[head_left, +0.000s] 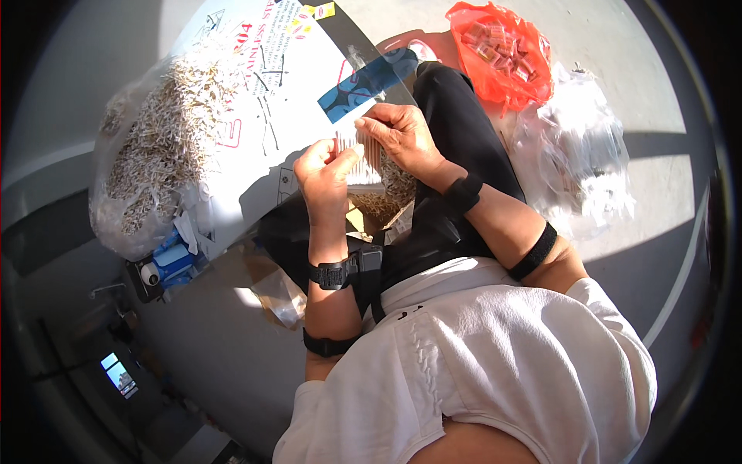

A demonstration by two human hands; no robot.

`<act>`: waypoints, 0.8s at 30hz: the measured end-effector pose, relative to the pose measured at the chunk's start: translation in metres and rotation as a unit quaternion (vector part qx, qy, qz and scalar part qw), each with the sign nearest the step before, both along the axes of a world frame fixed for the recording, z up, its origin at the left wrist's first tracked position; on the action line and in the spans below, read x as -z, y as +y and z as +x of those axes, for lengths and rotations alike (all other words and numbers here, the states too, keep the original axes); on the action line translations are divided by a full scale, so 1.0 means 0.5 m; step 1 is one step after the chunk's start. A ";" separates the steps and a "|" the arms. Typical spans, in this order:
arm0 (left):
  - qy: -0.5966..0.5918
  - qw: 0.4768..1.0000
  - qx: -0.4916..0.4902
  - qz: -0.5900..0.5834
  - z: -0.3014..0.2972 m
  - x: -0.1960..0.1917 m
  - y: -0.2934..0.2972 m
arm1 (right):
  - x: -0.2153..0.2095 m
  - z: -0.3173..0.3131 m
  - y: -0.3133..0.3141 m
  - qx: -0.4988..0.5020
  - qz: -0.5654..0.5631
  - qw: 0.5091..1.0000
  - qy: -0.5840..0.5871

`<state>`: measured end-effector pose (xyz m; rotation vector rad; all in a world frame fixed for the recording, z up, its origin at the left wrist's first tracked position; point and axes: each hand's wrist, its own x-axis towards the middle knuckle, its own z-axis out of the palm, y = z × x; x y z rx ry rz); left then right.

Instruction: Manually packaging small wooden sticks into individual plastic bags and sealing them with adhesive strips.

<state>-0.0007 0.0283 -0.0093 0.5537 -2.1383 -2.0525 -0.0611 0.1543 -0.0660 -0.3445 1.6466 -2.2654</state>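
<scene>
A flat row of thin white sticks, which look like cotton swabs [365, 166], lies between my two hands above my lap. My left hand [323, 170] is closed on its left side, thumb laid across the front. From the upper right, my right hand [408, 141] pinches its top edge between thumb and fingers. Whether a clear wrapper surrounds the swabs is hard to make out. Below them, between my legs, a cardboard box [357, 219] holds more loose swabs [380, 207]. A large clear bag heaped with loose swabs [174, 127] lies to the left on the table.
The white printed tabletop [255, 131] carries a blue patterned strip [367, 85] and small yellow stickers [325, 11]. At right are a red plastic bag [502, 54] of small packets and a clear bag [576, 147] of white items. A blue-and-white container [171, 259] stands below the table's left edge.
</scene>
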 end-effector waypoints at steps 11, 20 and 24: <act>0.015 1.000 -0.010 0.024 -0.005 -0.003 0.000 | 0.005 -0.005 0.012 0.059 -0.120 0.980 -0.148; 0.028 0.999 0.011 -0.019 -0.004 0.008 -0.002 | -0.043 0.015 0.008 -0.021 -0.123 0.975 -0.182; 0.025 0.999 0.013 -0.034 -0.003 0.005 -0.004 | -0.041 0.019 0.008 -0.013 -0.153 0.964 -0.219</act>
